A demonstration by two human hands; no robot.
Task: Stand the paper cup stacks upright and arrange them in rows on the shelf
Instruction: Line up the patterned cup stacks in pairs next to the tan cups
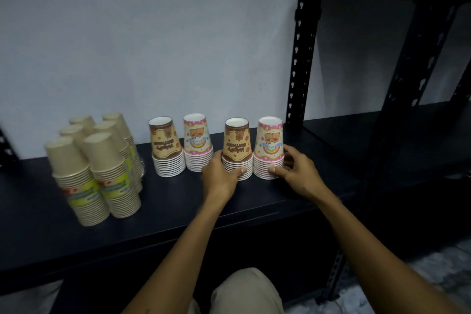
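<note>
On the black shelf (178,211) several printed paper cup stacks stand upside down in a row. My left hand (221,177) grips the base of a brown birthday stack (237,145). My right hand (297,171) holds the base of the pink birthday stack (269,143) right beside it. The two held stacks touch each other. Further left stand another brown stack (167,148) and another pink stack (197,141), both free. A cluster of several plain kraft cup stacks (94,166) stands upright at the left in two rows.
A black perforated shelf post (300,58) rises just right of the pink stack, with a second post (407,71) nearer me. A grey wall is behind. My knee (244,290) shows below the shelf edge. Bare shelf lies in front of the stacks.
</note>
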